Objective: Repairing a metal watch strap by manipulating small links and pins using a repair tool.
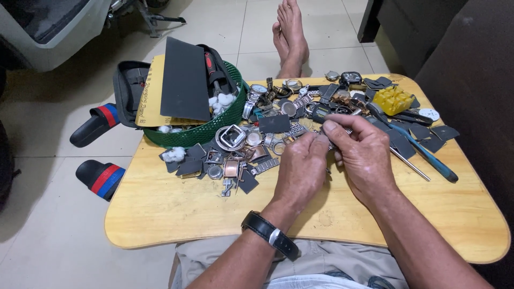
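Over the middle of a small wooden lap table (160, 214), my left hand (301, 168) and my right hand (363, 155) meet fingertip to fingertip. Together they pinch a small metal watch part (327, 140), mostly hidden by the fingers. A black wristwatch (269, 234) is strapped on my left wrist. Just beyond the hands lies a heap of watch cases, metal bracelets and links (278, 115). Several small dark sandpaper pieces (190, 167) lie to the left of my left hand.
A green mesh basket (203, 134) at the table's back left holds sandpaper sheets, cotton and tools. A blue-handled screwdriver (428, 158) and a yellow case holder (393, 100) lie right. My bare feet (292, 37) stretch beyond the table; sandals (99, 176) sit on the tiled floor.
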